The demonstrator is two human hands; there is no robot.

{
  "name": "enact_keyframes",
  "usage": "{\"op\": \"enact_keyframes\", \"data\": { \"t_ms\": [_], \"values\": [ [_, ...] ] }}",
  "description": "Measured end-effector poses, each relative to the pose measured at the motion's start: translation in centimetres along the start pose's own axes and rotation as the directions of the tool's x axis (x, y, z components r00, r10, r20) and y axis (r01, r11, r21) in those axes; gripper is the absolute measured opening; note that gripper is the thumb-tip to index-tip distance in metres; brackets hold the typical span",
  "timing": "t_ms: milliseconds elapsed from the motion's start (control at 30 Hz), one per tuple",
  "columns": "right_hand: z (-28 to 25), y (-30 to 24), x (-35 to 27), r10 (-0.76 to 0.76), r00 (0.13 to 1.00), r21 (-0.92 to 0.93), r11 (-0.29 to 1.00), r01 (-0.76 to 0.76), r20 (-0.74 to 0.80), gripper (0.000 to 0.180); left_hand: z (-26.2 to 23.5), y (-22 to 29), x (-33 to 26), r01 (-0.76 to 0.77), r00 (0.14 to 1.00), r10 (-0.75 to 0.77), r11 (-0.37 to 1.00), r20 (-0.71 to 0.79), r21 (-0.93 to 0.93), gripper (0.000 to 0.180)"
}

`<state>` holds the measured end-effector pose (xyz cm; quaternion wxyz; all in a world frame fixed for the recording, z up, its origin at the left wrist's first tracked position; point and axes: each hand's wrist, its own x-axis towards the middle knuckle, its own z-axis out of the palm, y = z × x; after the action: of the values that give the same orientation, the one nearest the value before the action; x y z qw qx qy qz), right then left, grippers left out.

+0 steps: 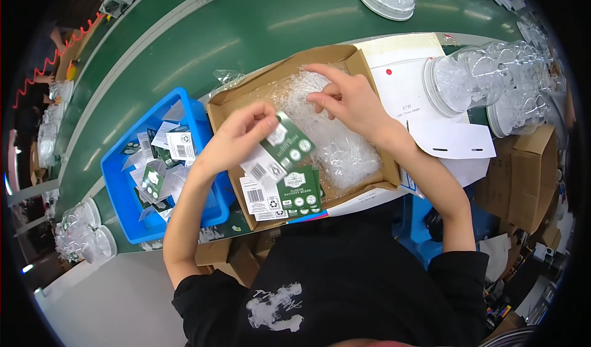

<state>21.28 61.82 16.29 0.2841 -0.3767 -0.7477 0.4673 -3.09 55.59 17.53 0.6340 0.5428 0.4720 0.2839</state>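
Left hand (246, 131) pinches at least one card (289, 142); right hand (354, 100), grip parted, hovers over one box (255, 89).

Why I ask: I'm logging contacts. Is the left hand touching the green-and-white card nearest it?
Touching. The head view shows the left hand with its thumb pressed over the upper-left edge of the green-and-white card.

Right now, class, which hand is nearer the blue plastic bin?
Left. The left hand is right of the bin; the right hand is farther right, over the brown cardboard tray.
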Motion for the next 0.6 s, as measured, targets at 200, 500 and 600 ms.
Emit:
{"op": "enact_keyframes", "data": {
  "t_ms": [200, 500, 600],
  "values": [
    [0.1, 0.1, 0.1, -0.028, 1.0, -0.01, 1.0, 0.028, -0.007, 0.032, 0.0, 0.2, 0.4, -0.075, 0.979, 0.048, 0.988, -0.198, -0.135, 0.014],
    [0.5, 0.9, -0.4, -0.024, 0.99, 0.239, 0.969, 0.057, -0.139, 0.024, -0.8, 0.2, 0.1, -0.053, 0.997, 0.037, 0.971, -0.073, -0.231, 0.049],
    [0.8, 1.4, -0.3, -0.057, 0.987, 0.244, 0.965, 0.093, -0.152, 0.024, -0.8, 0.5, 0.0, 0.08, 0.99, -0.06, 0.984, 0.128, -0.162, 0.042]
  ]
}}
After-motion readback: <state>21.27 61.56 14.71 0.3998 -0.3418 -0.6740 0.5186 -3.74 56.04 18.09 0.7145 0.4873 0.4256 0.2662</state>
